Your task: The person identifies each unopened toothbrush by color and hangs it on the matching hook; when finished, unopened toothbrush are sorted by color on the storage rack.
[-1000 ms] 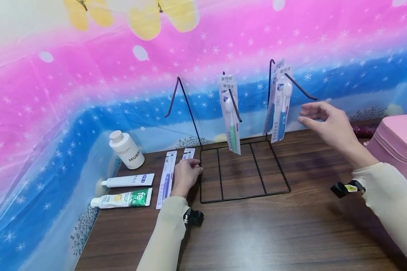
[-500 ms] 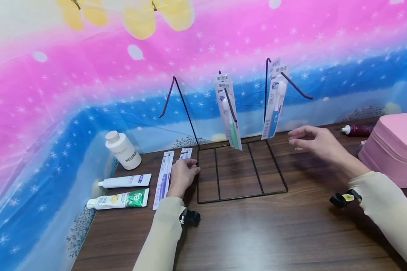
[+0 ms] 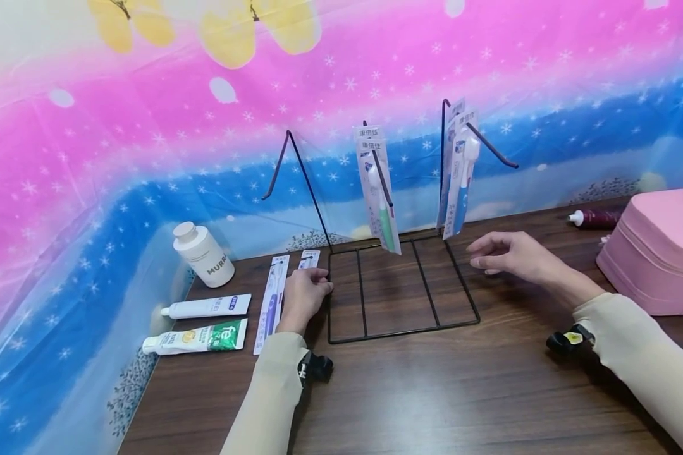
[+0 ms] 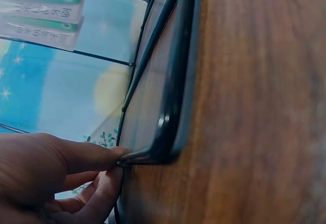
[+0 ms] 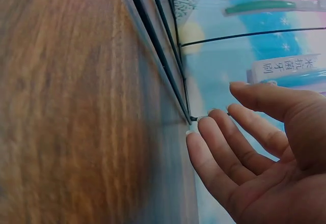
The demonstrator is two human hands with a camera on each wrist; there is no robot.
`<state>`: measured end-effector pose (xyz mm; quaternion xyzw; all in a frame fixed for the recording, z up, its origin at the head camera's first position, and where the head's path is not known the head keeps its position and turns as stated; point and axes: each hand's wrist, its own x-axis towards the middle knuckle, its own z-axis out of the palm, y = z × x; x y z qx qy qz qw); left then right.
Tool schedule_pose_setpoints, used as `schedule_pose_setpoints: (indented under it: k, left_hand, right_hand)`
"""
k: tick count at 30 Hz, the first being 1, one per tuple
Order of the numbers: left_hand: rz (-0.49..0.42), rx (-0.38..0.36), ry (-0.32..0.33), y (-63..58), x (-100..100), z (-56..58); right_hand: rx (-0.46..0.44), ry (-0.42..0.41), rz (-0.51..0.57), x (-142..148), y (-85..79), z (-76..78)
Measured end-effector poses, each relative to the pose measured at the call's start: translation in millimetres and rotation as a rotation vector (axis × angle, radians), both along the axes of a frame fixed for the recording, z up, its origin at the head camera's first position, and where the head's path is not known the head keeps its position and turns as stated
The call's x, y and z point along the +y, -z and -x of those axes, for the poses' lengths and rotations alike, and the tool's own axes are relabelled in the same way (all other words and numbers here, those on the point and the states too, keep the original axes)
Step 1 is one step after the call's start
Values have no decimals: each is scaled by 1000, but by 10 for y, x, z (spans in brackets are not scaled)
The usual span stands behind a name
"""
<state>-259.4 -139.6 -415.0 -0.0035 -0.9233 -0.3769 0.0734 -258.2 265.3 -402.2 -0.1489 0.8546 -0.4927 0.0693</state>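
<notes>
A black wire display rack (image 3: 404, 332) stands on the wooden table, its base flat and its hooks raised at the back. My left hand (image 3: 303, 296) pinches the left side of the base between thumb and finger, as the left wrist view shows of the wire (image 4: 175, 76). Packaged toothbrushes hang from two hooks: green-handled ones (image 3: 384, 221) in the middle, blue-handled ones (image 3: 463, 201) on the right. The left hook (image 3: 276, 165) bears nothing. Beside the base's right edge, my right hand (image 3: 515, 258) holds nothing, its fingers loosely bent (image 5: 254, 168).
Left of the rack lie a purple packaged toothbrush (image 3: 273, 303) and another pack (image 3: 310, 258) partly behind my left hand. Further left are two toothpaste tubes (image 3: 210, 306) and a white bottle (image 3: 205, 256). A pink case (image 3: 660, 253) and a dark red tube (image 3: 594, 219) are at right.
My right hand has come down from beside the right hook and moved left toward the rack's base. My left hand stays on the rack. The blue toothbrush packs have shifted slightly on their hook.
</notes>
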Motion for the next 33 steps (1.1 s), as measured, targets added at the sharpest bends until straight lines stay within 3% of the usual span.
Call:
schedule_pose_setpoints:
  k: [13,21,33]
  left_hand:
    - [12,-2,-14,8,-63,-10]
    - [25,-5,-4,-10,-25,6]
    - [26,4,8,-18,-37,38]
  right_hand:
    - [36,-12,-158,-153,199,49]
    - [60,-67,-207,-137,216,-9]
    - [108,-65,-266,-176,241,-13]
